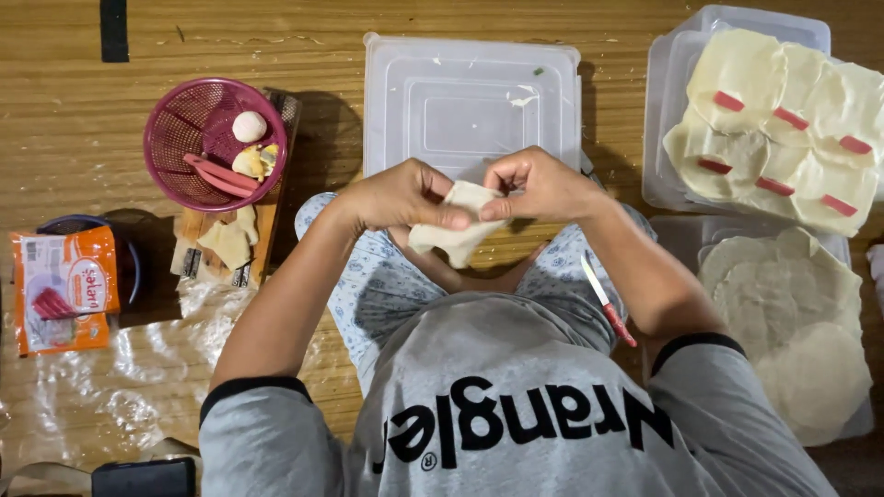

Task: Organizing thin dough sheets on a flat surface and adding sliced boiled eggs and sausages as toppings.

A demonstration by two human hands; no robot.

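- Left hand [398, 195] and right hand [539, 187] both pinching a pale, folded sheet of dough [458, 224], fingertips clamped on its upper edge, held in the air above the lap at the middle of the wooden floor [74, 110].
- Just beyond the hands: a clear square plastic lid [470, 92] lying flat towards the far edge of the floor.
- At the far right corner: a clear plastic container [677, 83] filled with pale dough rounds topped with red strips [773, 124].
- Along the right edge, nearer the body: a second clear tray [677, 241] holding plain flat dough rounds [792, 313].
- Beside the right thigh: a small knife with a red handle [608, 302].
- Towards the far left: a round pink plastic basket [207, 143] resting on a wooden board [262, 230].
- At the left edge: an orange food packet [64, 290].
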